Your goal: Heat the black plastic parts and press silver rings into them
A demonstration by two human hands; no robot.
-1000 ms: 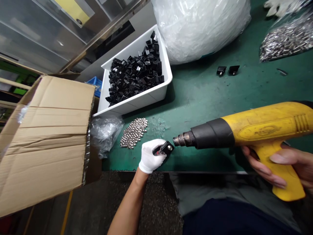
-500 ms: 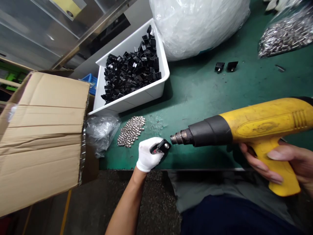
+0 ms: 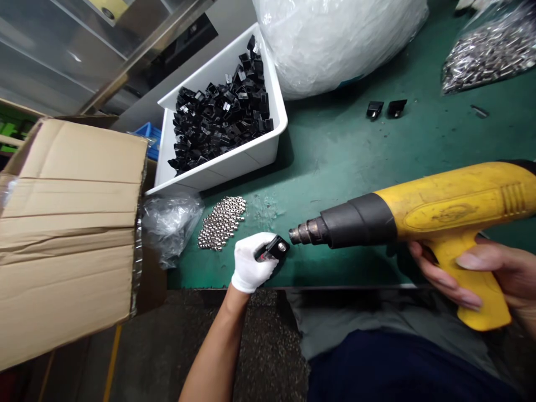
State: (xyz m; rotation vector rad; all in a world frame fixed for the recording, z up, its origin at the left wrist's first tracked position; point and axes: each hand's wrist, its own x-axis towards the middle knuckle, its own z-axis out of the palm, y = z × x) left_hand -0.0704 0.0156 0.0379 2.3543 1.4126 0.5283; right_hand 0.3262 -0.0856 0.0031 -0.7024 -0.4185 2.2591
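Note:
My left hand, in a white glove, is closed around a small black plastic part with a shiny metal insert showing at its outer end. My bare right hand grips the handle of a yellow heat gun. The gun's stepped metal nozzle points left, a short gap away from the black part. Just behind my gloved hand, small metal fittings lie in a tight cluster on the green table.
A white bin full of black parts stands at the back left, beside a large plastic-wrapped bundle. Two loose black parts and a bag of metal pieces lie further right. A cardboard box borders the left.
The whole view has shifted slightly. Both hands keep their grips, and the nozzle stays close to the black part.

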